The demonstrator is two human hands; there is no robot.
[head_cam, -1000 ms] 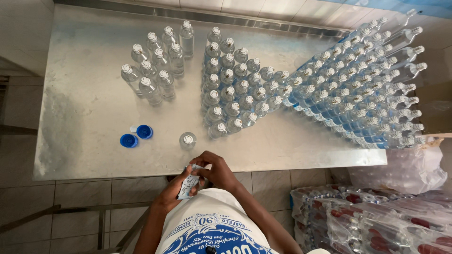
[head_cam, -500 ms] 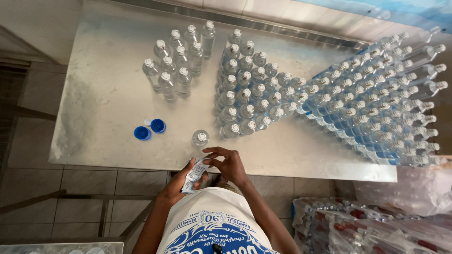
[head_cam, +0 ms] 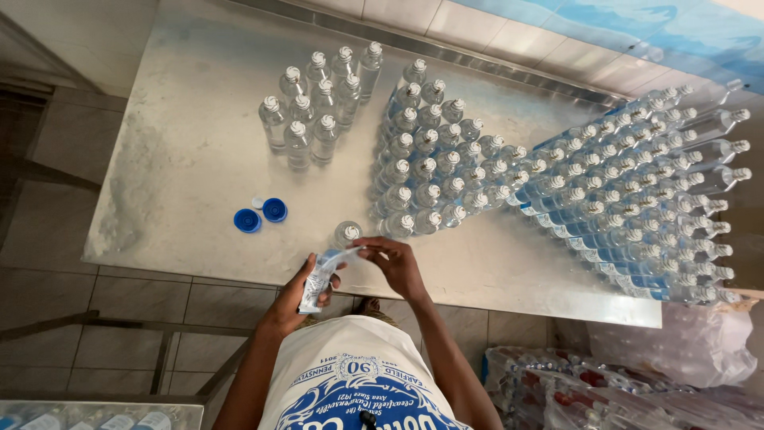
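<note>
I am looking down on a scratched steel table (head_cam: 191,151) that is standing against a tiled wall, with grey floor tiles showing below its near edge. At six o'clock from the table's middle, both hands are working just off that edge. My left hand (head_cam: 296,296) is curling round a stack of labels (head_cam: 320,279), fingers wrapped beneath and the thumb pressing on top, so it is closed on the stack. My right hand (head_cam: 395,267) is reaching in from four o'clock, forefinger and thumb pinching the upper end of the top label; the other fingers are lying loosely bent.

The labels are thin, glossy strips in white and pale blue, tilting towards one o'clock, and their top end is sitting just below a single clear bottle (head_cam: 347,235) with a white cap that is standing alone near the table edge.

At nine o'clock from that bottle two blue caps (head_cam: 261,215) are lying side by side, with a small white cap touching them. At eleven o'clock a small cluster of bare bottles (head_cam: 314,103) is standing upright. At one o'clock a larger block of upright bottles (head_cam: 434,155) is crowding the middle, and at three o'clock a big stack of labelled bottles (head_cam: 637,191) is lying on its side, caps pointing right. Wrapped bottle packs (head_cam: 605,398) are sitting on the floor at four o'clock.
</note>
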